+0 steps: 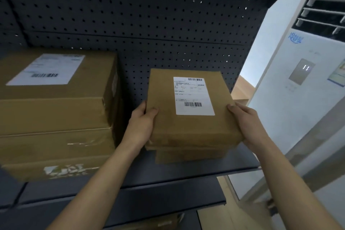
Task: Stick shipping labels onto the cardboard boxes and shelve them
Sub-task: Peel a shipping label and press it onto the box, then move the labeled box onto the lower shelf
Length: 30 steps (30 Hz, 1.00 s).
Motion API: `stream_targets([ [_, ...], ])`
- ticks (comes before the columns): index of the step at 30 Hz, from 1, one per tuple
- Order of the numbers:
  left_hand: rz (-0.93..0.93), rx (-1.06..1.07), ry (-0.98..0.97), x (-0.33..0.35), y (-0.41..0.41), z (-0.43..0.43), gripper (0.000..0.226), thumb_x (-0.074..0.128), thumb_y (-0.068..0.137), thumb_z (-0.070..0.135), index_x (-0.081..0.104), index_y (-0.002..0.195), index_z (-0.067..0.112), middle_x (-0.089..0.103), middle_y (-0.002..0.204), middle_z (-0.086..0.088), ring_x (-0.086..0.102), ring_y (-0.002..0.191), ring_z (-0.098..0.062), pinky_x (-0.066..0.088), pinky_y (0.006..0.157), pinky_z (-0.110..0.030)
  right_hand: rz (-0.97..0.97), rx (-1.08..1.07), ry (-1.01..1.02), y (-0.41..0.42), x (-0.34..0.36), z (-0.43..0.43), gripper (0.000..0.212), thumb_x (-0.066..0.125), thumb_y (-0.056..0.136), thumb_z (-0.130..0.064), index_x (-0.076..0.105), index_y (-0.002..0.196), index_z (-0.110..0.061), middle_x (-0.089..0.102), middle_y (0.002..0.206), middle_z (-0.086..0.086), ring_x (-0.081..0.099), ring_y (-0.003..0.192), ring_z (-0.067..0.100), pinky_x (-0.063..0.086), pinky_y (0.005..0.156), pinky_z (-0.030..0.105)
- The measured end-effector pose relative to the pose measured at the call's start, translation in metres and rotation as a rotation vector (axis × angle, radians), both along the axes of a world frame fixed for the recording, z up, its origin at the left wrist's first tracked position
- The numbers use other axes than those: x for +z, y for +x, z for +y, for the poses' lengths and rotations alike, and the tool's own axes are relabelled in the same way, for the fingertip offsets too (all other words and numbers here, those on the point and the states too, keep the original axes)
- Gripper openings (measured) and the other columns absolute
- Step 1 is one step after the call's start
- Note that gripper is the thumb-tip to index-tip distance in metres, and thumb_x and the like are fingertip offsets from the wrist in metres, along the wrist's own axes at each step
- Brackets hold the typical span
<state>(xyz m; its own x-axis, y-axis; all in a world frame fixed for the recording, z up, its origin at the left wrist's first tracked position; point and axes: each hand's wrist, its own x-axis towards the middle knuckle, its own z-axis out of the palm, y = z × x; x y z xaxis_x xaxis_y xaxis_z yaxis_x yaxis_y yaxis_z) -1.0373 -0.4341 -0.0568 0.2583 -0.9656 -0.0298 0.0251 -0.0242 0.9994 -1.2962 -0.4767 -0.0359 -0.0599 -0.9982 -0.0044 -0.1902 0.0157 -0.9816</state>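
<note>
Your left hand (141,123) and right hand (246,119) each grip one side of the small box (168,129), thumbs on top, with its white label (194,96) facing up. The box lies on another box (190,155) on the dark shelf (177,175). A taller stack of boxes (56,117) stands to its left.

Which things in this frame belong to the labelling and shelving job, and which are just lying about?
Job: small box, held by left hand and right hand; its label; box beneath it; stacked large boxes; shelf.
Just there: air conditioner; pegboard back panel.
</note>
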Motion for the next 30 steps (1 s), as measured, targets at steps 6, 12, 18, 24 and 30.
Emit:
stream_targets([
  [6, -0.030, 0.040, 0.087, 0.002, -0.009, -0.020, 0.034, 0.050, 0.100, 0.028, 0.057, 0.133, 0.024, 0.069, 0.116, 0.003, 0.065, 0.105, -0.018, 0.048, 0.101, -0.038, -0.047, 0.037, 0.096, -0.004, -0.002, -0.037, 0.018, 0.055, 0.099, -0.027, 0.071, 0.106, -0.022, 0.076, 0.101, 0.004, 0.072, 0.094, 0.026, 0.057, 0.088, 0.042],
  [12, -0.022, 0.094, 0.115, 0.002, -0.020, -0.029, 0.028, 0.050, 0.100, 0.022, 0.059, 0.126, 0.019, 0.070, 0.109, -0.001, 0.066, 0.100, -0.020, 0.050, 0.087, -0.033, -0.039, 0.087, 0.100, -0.012, -0.008, -0.056, 0.014, 0.053, 0.100, -0.025, 0.067, 0.099, -0.028, 0.073, 0.094, -0.003, 0.070, 0.088, 0.020, 0.055, 0.079, 0.033],
  [18, -0.026, 0.114, 0.132, -0.007, -0.032, -0.033, 0.024, 0.049, 0.101, 0.024, 0.055, 0.124, 0.028, 0.068, 0.108, 0.005, 0.064, 0.100, -0.015, 0.048, 0.083, -0.026, -0.036, 0.121, 0.128, -0.022, -0.016, -0.065, 0.019, 0.052, 0.100, -0.023, 0.064, 0.090, -0.034, 0.072, 0.098, -0.001, 0.069, 0.094, 0.024, 0.054, 0.088, 0.039],
  [24, -0.045, 0.128, 0.165, -0.007, -0.034, -0.037, 0.032, 0.048, 0.101, 0.024, 0.056, 0.132, 0.021, 0.068, 0.110, 0.003, 0.064, 0.101, -0.017, 0.048, 0.087, -0.030, -0.069, 0.119, 0.170, -0.026, -0.018, -0.074, 0.020, 0.053, 0.100, -0.020, 0.068, 0.090, -0.029, 0.076, 0.089, 0.000, 0.071, 0.089, 0.026, 0.055, 0.087, 0.040],
  [30, -0.048, 0.109, 0.194, -0.004, -0.035, -0.038, 0.029, 0.045, 0.103, 0.021, 0.053, 0.131, 0.017, 0.066, 0.102, 0.005, 0.063, 0.093, -0.012, 0.044, 0.071, -0.022, -0.039, 0.146, 0.174, -0.027, -0.018, -0.077, 0.023, 0.051, 0.100, -0.019, 0.066, 0.086, -0.027, 0.074, 0.087, 0.001, 0.070, 0.085, 0.025, 0.055, 0.085, 0.040],
])
